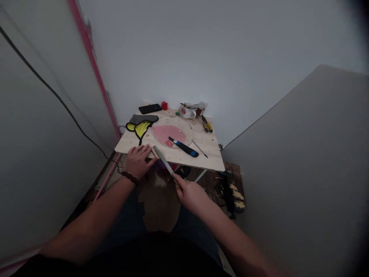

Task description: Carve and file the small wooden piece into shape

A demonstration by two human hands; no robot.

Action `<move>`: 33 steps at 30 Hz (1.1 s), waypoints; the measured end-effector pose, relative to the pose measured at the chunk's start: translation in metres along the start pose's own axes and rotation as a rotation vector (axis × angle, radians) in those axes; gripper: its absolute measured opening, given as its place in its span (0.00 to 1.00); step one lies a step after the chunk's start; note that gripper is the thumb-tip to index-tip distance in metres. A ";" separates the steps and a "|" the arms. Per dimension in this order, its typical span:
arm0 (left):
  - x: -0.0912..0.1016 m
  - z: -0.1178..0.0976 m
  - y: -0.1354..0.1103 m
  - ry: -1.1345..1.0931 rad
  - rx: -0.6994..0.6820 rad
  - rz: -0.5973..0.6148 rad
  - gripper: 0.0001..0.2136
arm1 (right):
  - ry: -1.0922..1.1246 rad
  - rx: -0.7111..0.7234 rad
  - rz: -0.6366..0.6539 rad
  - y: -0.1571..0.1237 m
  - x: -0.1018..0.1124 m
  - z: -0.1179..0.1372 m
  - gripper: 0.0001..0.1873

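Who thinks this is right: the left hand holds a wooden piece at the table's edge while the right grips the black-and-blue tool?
Wrong tool: the head view shows the right hand gripping a long grey tool; the left hand does hold the wooden piece there.

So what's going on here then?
A person's left hand holds a small wooden piece at the front edge of the table. The right hand grips a long, flat file-like tool, its far end right by that piece; whether they touch is hard to tell. Beyond, a black-and-blue knife lies partly across a round mat, with a gray-and-yellow cloth to its left.
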State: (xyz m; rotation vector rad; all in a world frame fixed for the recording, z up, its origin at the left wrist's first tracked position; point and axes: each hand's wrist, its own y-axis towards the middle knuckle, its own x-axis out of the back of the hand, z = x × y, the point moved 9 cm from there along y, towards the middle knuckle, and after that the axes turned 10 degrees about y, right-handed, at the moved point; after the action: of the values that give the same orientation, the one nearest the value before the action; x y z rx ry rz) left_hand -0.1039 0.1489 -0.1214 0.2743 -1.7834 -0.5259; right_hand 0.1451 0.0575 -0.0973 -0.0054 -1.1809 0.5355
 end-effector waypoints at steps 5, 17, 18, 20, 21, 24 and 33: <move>-0.002 0.001 -0.001 0.010 0.005 0.011 0.28 | -0.011 -0.002 -0.029 0.016 0.002 0.006 0.33; 0.000 0.000 -0.001 0.001 0.006 -0.007 0.27 | -0.013 -0.022 0.018 -0.012 -0.003 -0.009 0.35; 0.000 0.000 -0.001 0.001 0.005 -0.007 0.27 | -0.012 -0.021 0.015 -0.014 -0.004 -0.011 0.35; 0.001 0.000 -0.001 0.005 0.002 -0.005 0.27 | -0.016 -0.009 -0.005 0.003 -0.002 -0.003 0.34; 0.002 0.000 0.000 0.008 0.000 -0.003 0.27 | -0.019 -0.003 -0.021 0.018 0.002 0.005 0.33; 0.003 -0.001 0.001 0.014 -0.002 0.000 0.26 | -0.006 0.013 -0.078 0.064 0.018 0.032 0.30; 0.002 0.000 -0.001 -0.001 -0.001 -0.017 0.26 | 0.017 -0.023 0.001 -0.013 -0.003 -0.014 0.33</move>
State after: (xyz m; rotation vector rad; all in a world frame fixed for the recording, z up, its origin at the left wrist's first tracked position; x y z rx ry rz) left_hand -0.1048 0.1477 -0.1202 0.2893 -1.7832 -0.5393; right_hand 0.1614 0.0489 -0.1019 -0.0297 -1.1708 0.5218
